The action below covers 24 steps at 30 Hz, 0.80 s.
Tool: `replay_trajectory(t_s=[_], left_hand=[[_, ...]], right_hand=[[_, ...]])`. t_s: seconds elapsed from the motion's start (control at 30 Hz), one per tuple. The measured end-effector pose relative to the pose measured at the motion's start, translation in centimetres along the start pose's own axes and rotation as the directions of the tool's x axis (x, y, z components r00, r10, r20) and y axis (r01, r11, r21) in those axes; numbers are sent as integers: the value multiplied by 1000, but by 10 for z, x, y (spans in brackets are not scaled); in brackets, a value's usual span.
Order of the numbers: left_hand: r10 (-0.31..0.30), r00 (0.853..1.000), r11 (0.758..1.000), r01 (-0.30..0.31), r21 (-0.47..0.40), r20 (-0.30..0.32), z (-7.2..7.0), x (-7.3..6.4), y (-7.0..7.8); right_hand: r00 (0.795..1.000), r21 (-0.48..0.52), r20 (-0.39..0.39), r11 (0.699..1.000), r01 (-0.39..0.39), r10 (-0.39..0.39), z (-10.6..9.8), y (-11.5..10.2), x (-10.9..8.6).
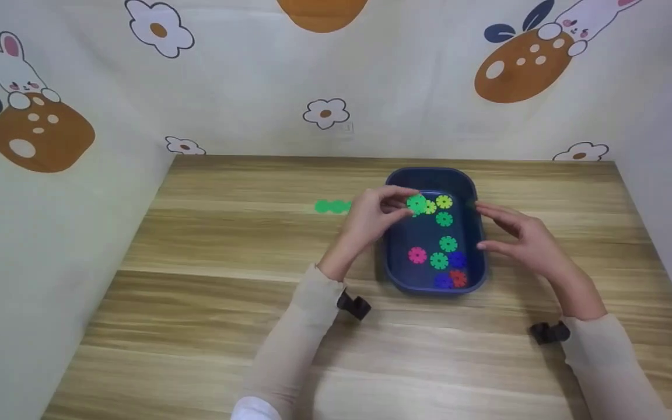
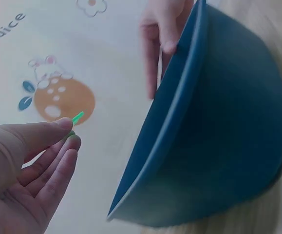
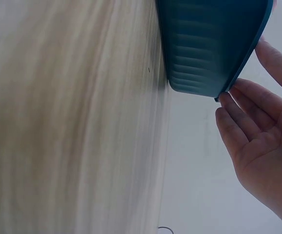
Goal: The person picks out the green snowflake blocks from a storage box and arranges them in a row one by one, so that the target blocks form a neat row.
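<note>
Over the far left part of a dark blue plastic bin [image 1: 394,280], my left hand [image 1: 369,214] pinches a green notched plastic disc [image 1: 416,203] between thumb and fingers. The left wrist view shows that green disc [image 2: 78,117] edge-on at the fingertips. Inside the bin lie several more such discs: a pink one [image 1: 417,255], a red one [image 1: 458,278], a yellow one [image 1: 444,202], plus blue and green ones. At the bin's right rim is my right hand [image 1: 522,236], fingertips against the edge and fingers fairly straight; nothing shows between its thumb and fingers.
To the left of the bin, a row of joined green discs [image 1: 331,206] lies on the wooden table [image 1: 225,233], partly hidden behind the left hand. A printed cloth wall [image 1: 254,87] rises along the table's back edge. Black mounts [image 1: 354,305] sit at both wrists.
</note>
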State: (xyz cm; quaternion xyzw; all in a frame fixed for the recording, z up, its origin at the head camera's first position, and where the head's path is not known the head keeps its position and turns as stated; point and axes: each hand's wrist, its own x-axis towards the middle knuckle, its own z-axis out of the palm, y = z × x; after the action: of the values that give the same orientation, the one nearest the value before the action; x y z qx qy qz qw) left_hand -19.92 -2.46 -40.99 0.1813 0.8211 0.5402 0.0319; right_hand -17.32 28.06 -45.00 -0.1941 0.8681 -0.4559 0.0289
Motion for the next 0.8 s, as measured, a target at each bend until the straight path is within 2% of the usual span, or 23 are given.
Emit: replay_trajectory(t_s=[0.17,0.33,0.6,0.8], left_hand=[[-37,997,998,34,-44,-72,-24,-3,-8],[-75,984,992,57,-115,-160,-49,-8,-20],[-132,948,987,100,-122,-290,-86,-17,-47],[-203,916,974,152,-168,-347,-104,-23,-72]], right_hand=[[1000,-4,4,1000,6,-6,0,1,0],[1000,-5,4,1000,5,-5,0,1,-1],[1000,-6,4,1000,8,-8,0,-1,-1],[1000,-9,7,1000,-3,3,0,-1,0]])
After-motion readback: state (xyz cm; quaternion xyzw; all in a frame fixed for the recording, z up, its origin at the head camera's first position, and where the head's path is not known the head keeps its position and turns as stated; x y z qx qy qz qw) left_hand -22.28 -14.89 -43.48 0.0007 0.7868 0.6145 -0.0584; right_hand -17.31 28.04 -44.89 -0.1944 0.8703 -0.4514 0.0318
